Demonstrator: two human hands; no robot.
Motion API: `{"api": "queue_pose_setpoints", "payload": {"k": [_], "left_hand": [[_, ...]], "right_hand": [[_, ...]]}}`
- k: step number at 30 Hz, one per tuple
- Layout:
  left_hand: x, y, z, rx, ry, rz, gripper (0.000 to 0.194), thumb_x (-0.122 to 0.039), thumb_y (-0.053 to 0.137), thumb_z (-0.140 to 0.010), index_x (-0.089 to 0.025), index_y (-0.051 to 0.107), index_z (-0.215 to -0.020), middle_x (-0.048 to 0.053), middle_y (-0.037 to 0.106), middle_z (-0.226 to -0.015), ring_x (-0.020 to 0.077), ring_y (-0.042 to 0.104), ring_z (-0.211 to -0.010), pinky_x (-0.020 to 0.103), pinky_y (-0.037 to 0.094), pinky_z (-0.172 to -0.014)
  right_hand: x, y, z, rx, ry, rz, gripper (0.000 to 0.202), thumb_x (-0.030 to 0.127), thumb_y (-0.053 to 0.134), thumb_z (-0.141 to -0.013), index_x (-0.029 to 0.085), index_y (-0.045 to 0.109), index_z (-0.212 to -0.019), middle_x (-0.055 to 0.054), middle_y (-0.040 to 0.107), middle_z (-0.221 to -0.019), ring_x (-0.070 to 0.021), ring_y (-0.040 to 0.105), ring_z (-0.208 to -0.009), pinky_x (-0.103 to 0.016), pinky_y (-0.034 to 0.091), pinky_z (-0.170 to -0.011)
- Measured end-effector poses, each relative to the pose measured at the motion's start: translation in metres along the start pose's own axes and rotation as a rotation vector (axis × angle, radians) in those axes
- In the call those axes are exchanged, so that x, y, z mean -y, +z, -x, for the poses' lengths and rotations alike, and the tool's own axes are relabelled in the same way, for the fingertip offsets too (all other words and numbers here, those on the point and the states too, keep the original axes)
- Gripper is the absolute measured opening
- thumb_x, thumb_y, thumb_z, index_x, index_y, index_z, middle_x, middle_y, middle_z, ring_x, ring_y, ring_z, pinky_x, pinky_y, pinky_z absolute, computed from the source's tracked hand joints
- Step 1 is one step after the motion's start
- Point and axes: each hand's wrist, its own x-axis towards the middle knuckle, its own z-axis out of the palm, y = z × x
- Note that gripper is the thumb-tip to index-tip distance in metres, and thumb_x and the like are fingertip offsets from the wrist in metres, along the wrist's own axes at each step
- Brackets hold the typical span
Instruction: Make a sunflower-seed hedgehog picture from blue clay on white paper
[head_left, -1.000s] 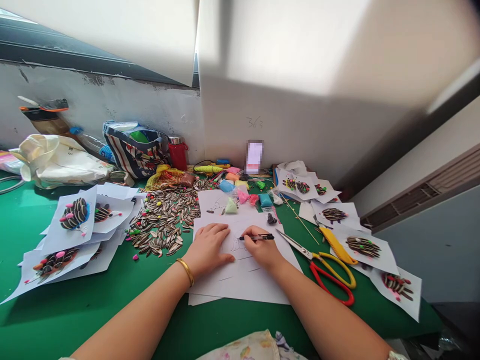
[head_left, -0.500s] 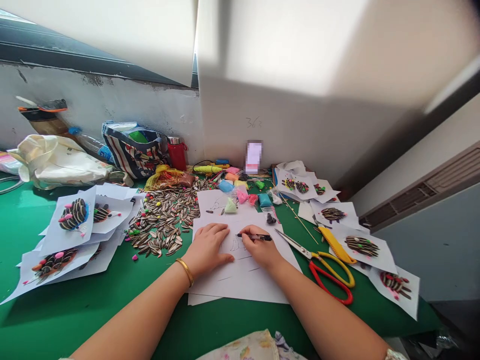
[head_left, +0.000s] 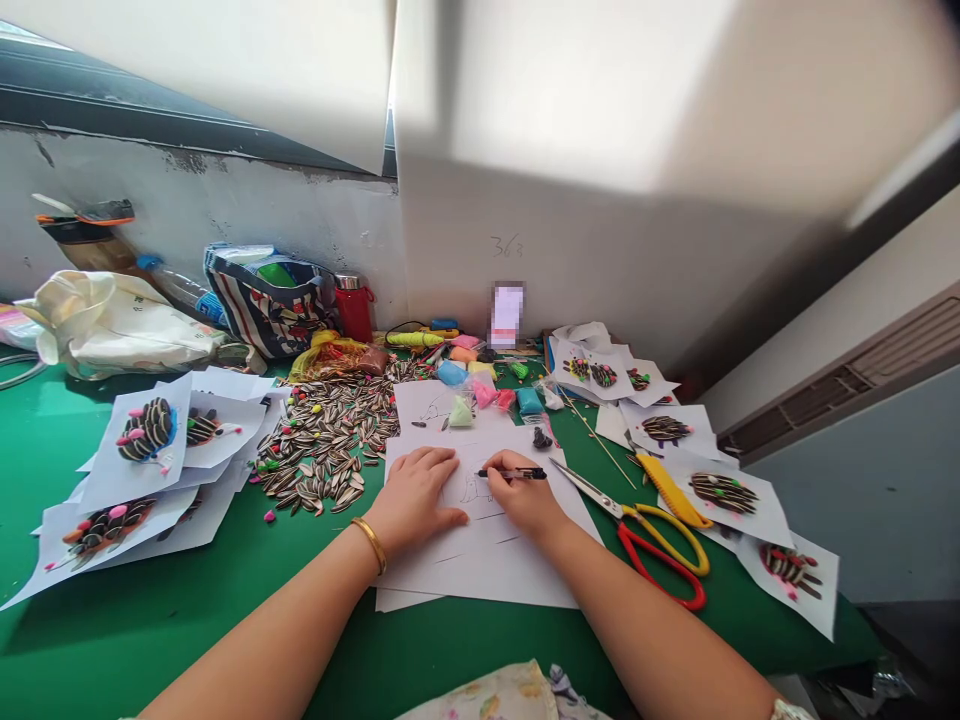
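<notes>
My left hand (head_left: 421,498) lies flat with its fingers spread on a white sheet of paper (head_left: 480,570). My right hand (head_left: 523,495) is closed around a black pen (head_left: 531,473), whose tip is at a line drawing (head_left: 471,488) in the sheet's upper middle. Short pen strokes show lower on the sheet. Behind it lies another sheet with a drawing (head_left: 429,402), and a pale green clay piece (head_left: 460,411) rests on that one. A dark clay lump (head_left: 541,438) sits at the top right of the front sheet.
Striped seeds (head_left: 322,440) are heaped left of the paper. Open scissors (head_left: 630,515) and a yellow cutter (head_left: 679,492) lie at the right. Seed-decorated papers (head_left: 184,470) flank both sides. Bags, a red flask (head_left: 354,308) and a phone (head_left: 507,315) stand behind.
My right hand and the pen have shifted very slightly to the right. My left hand stays in place on the paper.
</notes>
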Motion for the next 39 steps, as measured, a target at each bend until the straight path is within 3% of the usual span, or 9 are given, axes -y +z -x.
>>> {"api": "queue_pose_setpoints", "payload": {"k": [25, 30, 39], "left_hand": [[0.0001, 0.0012, -0.0001, 0.001, -0.001, -0.007, 0.072, -0.054, 0.075, -0.07, -0.024, 0.056, -0.132, 0.008, 0.051, -0.143, 0.0306, 0.041, -0.132, 0.047, 0.031, -0.108], [-0.0005, 0.0005, 0.0002, 0.004, -0.008, 0.006, 0.072, -0.052, 0.076, -0.069, -0.024, 0.056, -0.132, 0.008, 0.051, -0.143, 0.0303, 0.04, -0.132, 0.047, 0.03, -0.109], [0.0001, 0.0007, 0.0008, 0.0, -0.003, 0.017, 0.072, -0.053, 0.076, -0.069, -0.025, 0.055, -0.132, 0.008, 0.051, -0.143, 0.031, 0.04, -0.133, 0.047, 0.03, -0.11]], "right_hand": [[-0.0028, -0.0025, 0.0033, -0.007, 0.004, 0.015, 0.014, 0.021, 0.05, -0.08, 0.022, 0.063, -0.078, 0.0, 0.066, -0.077, -0.018, 0.06, -0.076, -0.029, 0.045, -0.069], [-0.004, -0.0048, 0.0022, -0.038, -0.01, 0.006, 0.016, 0.023, 0.049, -0.083, 0.022, 0.064, -0.084, 0.0, 0.067, -0.081, -0.0181, 0.061, -0.079, -0.029, 0.046, -0.073], [0.0025, -0.0053, 0.0005, 0.017, -0.012, -0.004, 0.019, 0.027, 0.049, -0.086, 0.023, 0.067, -0.09, -0.001, 0.069, -0.086, -0.0185, 0.063, -0.082, -0.03, 0.047, -0.075]]}}
